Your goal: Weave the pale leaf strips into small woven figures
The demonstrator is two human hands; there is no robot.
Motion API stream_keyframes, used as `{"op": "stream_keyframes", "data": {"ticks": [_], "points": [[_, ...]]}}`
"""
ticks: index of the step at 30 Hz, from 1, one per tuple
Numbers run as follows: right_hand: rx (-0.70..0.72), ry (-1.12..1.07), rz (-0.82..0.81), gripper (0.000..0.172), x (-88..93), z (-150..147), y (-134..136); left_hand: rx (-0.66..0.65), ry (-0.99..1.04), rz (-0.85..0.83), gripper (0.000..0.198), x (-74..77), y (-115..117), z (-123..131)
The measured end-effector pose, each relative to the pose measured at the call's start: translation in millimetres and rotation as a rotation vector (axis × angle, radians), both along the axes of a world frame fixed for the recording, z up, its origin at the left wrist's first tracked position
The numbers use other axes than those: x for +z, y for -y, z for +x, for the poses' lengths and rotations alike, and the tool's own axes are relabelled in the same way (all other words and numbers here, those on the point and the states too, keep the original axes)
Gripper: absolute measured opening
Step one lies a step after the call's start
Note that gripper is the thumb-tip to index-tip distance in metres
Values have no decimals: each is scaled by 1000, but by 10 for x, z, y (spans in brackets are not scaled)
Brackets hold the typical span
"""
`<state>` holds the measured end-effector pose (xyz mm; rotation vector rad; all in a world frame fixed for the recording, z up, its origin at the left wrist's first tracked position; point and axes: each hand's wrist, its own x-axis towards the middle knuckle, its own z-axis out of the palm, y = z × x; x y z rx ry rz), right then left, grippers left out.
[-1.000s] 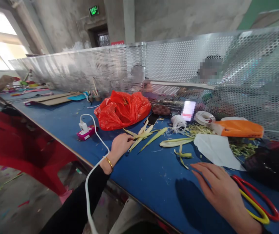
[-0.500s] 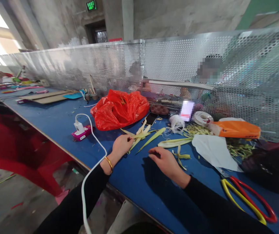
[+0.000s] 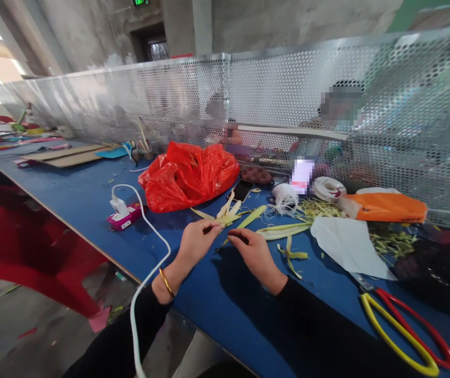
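My left hand (image 3: 199, 244) is closed in a pinch at the near end of a bunch of pale yellow-green husk strips (image 3: 225, 213), which fan out beyond its fingertips. Close by on the right, my right hand (image 3: 255, 254) has its thumb and fingertips pressed together; anything between them is too small to make out. Just past it lie a green husk strip (image 3: 253, 216) and a longer husk piece (image 3: 283, 231). A small knotted husk piece (image 3: 292, 255) rests on the blue table (image 3: 225, 304).
A red plastic bag (image 3: 189, 178) sits behind my hands. A white cable (image 3: 156, 234) runs from a purple power strip (image 3: 126, 218) across my left arm. Scissors (image 3: 401, 336) lie at right, near white paper (image 3: 345, 244). A perforated metal screen (image 3: 272, 89) stands behind.
My right hand has moved left, bringing its fingertips close to my left hand. My left hand has shifted slightly at the husk bunch, and the view has tilted slightly.
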<state>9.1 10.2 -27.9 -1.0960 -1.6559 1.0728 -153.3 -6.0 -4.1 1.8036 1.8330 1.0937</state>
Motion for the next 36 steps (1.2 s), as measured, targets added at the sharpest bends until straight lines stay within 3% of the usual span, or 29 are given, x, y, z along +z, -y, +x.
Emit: {"op": "stream_keyframes", "data": {"ticks": [6,16,21,25,29,33,36], "points": [[-16,-178,-81,22,65,-1,75,-68,71,3,19,46,170,211],[-75,-287,-155,11,68,6,102,-32,-43,44,16,20,233,243],[-77,-339,-222,16,121,59,148,79,-182,93,17,37,241,107],[-57,-328,-200,19,142,204,233,272,-368,111,18,101,194,-134],[-39,-190,-109,18,136,494,344,408,-571,99,28,164,80,-430],[-23,45,21,9,116,845,460,350,-696,35,29,157,-18,-613],[86,647,480,21,108,1049,585,244,-730,12,33,156,-63,-593]]}}
